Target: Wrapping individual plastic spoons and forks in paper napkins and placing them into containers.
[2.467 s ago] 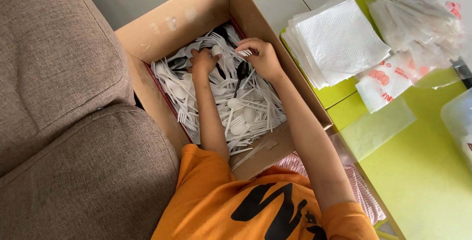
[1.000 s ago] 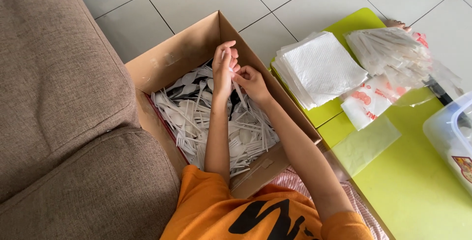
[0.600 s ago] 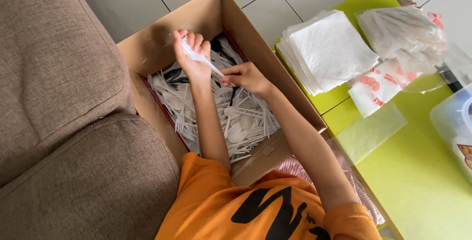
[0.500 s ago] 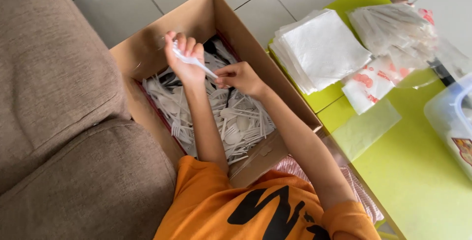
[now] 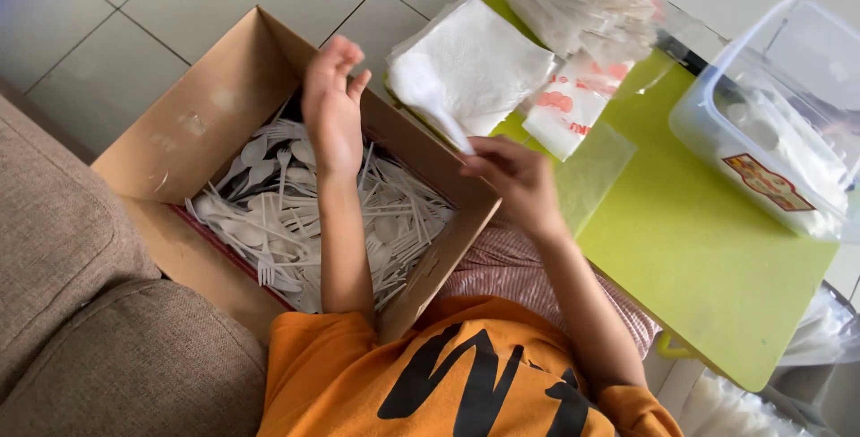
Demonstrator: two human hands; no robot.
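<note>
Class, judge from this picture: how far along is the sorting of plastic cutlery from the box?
Done: one white spoon is out of the cardboard box, held in the right hand beside the napkin stack. In hand: the left hand hovers open above the box. Left: a deep heap of forks and spoons remains inside.

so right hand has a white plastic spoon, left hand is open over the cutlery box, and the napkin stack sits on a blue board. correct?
Not quite: the board under the napkin stack is yellow-green, not blue, as the head view shows. The rest holds: the right hand holds a white plastic spoon, and the left hand is open over the cardboard box of cutlery.
</note>
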